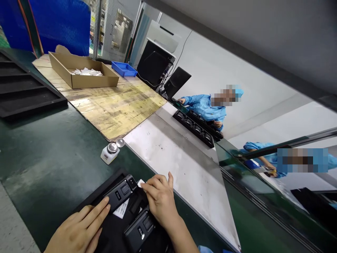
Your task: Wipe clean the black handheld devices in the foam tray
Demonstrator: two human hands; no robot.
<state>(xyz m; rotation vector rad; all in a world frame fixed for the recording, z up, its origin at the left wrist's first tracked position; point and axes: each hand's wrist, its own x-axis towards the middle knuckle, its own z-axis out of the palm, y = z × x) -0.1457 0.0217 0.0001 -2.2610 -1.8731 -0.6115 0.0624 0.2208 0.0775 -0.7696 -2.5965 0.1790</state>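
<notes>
My left hand [81, 225] rests its fingertips on the lower end of a black device [119, 194] marked with white letters, fingers together. At the upper end of that device, my right hand [160, 196] pinches a small white cloth or pad [140, 183]. A second black device [140, 228] lies in the black tray [91, 196], below my right hand. Between the two devices shows a white printed label [121, 209]. A white bottle [108, 155] with a metal top and raised lid stands beyond the tray.
A cardboard box [94, 81] holding white pieces and a blue bin [123, 69] sit on the worn board [113, 109]. Black trays [28, 95] are at left. Two people in blue work beyond the white panel [181, 168].
</notes>
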